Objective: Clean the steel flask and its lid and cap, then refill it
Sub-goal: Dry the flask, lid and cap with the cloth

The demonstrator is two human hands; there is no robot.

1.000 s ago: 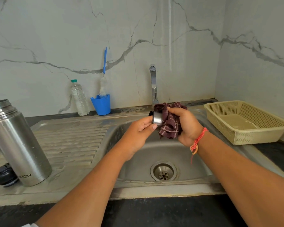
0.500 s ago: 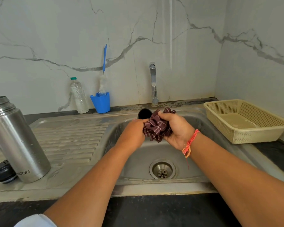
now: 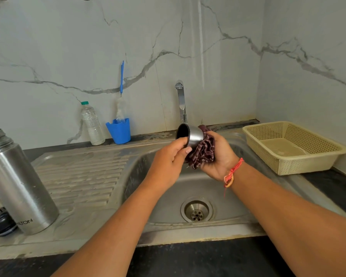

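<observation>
Over the sink basin [image 3: 164, 204], my left hand [image 3: 171, 160] grips the rim of the small steel cap [image 3: 192, 134], whose dark open mouth faces left and up. My right hand [image 3: 218, 156] holds a bunched maroon checked cloth [image 3: 204, 151] against the cap's closed end. The open steel flask [image 3: 18, 184] stands upright on the draining board at the far left. Beside its base lies the black lid [image 3: 0, 224], partly hidden by the flask.
A tap [image 3: 181, 100] rises behind the basin. A clear plastic bottle [image 3: 92, 123] and a blue cup [image 3: 119, 130] with a bottle brush [image 3: 121, 92] stand at the back wall. A cream perforated basket [image 3: 294, 146] sits right of the sink. The drain [image 3: 196, 209] lies below my hands.
The cap, covered by the cloth half a second ago, now shows its steel side and open mouth. My right hand has turned palm up and shifted the cloth to the cap's closed end.
</observation>
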